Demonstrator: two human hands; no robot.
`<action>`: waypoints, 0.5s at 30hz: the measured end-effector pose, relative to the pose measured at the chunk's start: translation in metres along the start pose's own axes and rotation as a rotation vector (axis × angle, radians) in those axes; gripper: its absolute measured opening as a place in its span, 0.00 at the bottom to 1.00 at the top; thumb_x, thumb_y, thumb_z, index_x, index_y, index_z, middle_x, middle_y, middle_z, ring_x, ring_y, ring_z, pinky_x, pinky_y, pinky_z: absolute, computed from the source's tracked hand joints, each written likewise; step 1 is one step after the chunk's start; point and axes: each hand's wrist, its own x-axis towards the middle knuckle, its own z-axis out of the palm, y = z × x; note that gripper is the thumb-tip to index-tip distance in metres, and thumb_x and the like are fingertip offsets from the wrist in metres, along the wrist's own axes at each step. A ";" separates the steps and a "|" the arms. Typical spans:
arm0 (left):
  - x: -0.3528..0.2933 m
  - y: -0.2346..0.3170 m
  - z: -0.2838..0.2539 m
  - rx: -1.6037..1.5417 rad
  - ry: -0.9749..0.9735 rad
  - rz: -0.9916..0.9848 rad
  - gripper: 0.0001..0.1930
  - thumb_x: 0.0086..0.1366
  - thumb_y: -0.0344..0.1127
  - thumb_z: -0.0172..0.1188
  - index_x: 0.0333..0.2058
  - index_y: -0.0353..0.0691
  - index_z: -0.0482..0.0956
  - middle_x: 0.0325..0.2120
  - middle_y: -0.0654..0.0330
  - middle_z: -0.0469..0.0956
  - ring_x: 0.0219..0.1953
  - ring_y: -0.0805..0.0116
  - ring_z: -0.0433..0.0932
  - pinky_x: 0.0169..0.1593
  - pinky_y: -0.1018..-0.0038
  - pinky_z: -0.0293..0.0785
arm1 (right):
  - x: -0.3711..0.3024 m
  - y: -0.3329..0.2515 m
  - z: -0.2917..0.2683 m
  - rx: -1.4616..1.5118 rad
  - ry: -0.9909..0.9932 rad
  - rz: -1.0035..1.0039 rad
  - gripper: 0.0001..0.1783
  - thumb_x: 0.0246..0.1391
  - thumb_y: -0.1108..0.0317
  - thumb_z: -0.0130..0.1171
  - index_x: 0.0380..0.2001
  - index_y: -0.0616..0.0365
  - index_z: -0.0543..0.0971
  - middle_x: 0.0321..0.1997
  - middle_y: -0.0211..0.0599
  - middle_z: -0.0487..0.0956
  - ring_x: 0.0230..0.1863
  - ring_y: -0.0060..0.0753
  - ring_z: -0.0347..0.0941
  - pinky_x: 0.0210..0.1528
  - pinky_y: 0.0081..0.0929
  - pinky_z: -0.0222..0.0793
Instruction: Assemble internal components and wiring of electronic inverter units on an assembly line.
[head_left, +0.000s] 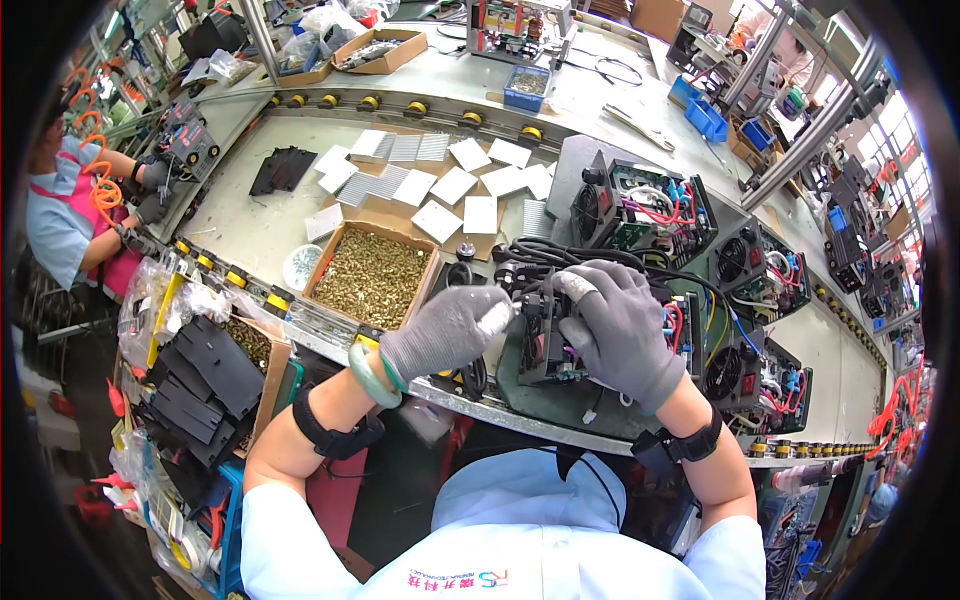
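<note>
Both my hands wear grey gloves. My left hand (445,328) is closed in a pinch at the left side of a black-cased electronic unit (540,350); what lies between its fingertips is too small to make out. Over the top of the same unit my right hand (628,335) is curled, fingers bent down among black parts, and its grip is hidden. Coiled black cables (560,252) lie just beyond both hands. Colored wires show at the unit's right side. Left of my left hand stands a cardboard box (325,308) filled with small brass-colored fasteners.
White and finned metal blocks (437,222) lie on cardboard behind the box, beside black plates (282,170). Similar open units (640,205) stand behind and to the right. Black panels (205,385) fill a box at lower left. A co-worker (80,200) works at far left.
</note>
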 end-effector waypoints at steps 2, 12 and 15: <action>-0.001 -0.007 0.004 0.005 0.049 0.073 0.10 0.72 0.34 0.49 0.35 0.36 0.76 0.25 0.61 0.74 0.29 0.73 0.72 0.36 0.72 0.71 | 0.000 -0.001 -0.002 0.002 -0.019 0.008 0.24 0.47 0.66 0.64 0.50 0.56 0.76 0.50 0.38 0.77 0.55 0.45 0.72 0.58 0.45 0.64; 0.010 0.000 -0.011 0.155 -0.005 0.085 0.11 0.72 0.37 0.52 0.36 0.36 0.77 0.25 0.57 0.75 0.29 0.68 0.75 0.39 0.71 0.73 | -0.001 0.002 0.001 0.012 -0.017 -0.014 0.24 0.49 0.65 0.62 0.52 0.57 0.77 0.36 0.36 0.81 0.52 0.45 0.73 0.56 0.45 0.64; 0.016 -0.004 -0.018 0.032 -0.111 0.042 0.11 0.72 0.37 0.51 0.35 0.36 0.77 0.25 0.62 0.76 0.31 0.73 0.73 0.40 0.74 0.72 | 0.000 0.001 0.000 0.026 -0.040 -0.001 0.24 0.50 0.66 0.61 0.52 0.57 0.77 0.36 0.36 0.81 0.52 0.46 0.73 0.56 0.46 0.63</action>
